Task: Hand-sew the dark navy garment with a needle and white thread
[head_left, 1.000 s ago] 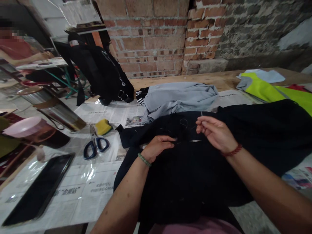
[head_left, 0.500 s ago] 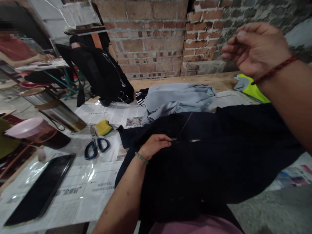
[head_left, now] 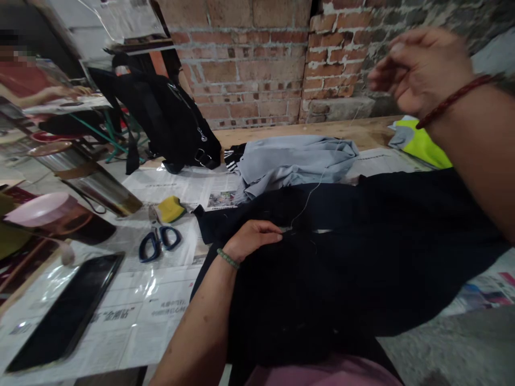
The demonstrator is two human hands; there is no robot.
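Observation:
A dark navy garment [head_left: 362, 257] spreads over my lap and the table edge. My left hand [head_left: 257, 236], wearing a green beaded bracelet, is closed, thumb and fingers pinching the garment by a small pale gap in the cloth. A thin light thread [head_left: 308, 201] rises from the cloth beside those fingertips and curves up toward my right hand. Raised at the upper right, my right hand [head_left: 426, 69] has its thumb and fingers pressed together, and a red braided cord circles its wrist. The thread fades from sight just short of those fingers; any needle there is too small to make out.
Blue-handled scissors [head_left: 160, 241], a yellow sponge-like piece [head_left: 171, 208] and a phone [head_left: 66, 313] lie on newspaper to the left. A lidded cup [head_left: 60, 217] and steel tumbler [head_left: 86, 179] stand nearby. Behind are a black backpack [head_left: 164, 118] and grey cloth [head_left: 298, 158].
The thread between the cloth and my right hand, straighter before, now hangs in a slack curve. My right hand has shifted slightly upward; my left hand keeps its pinch.

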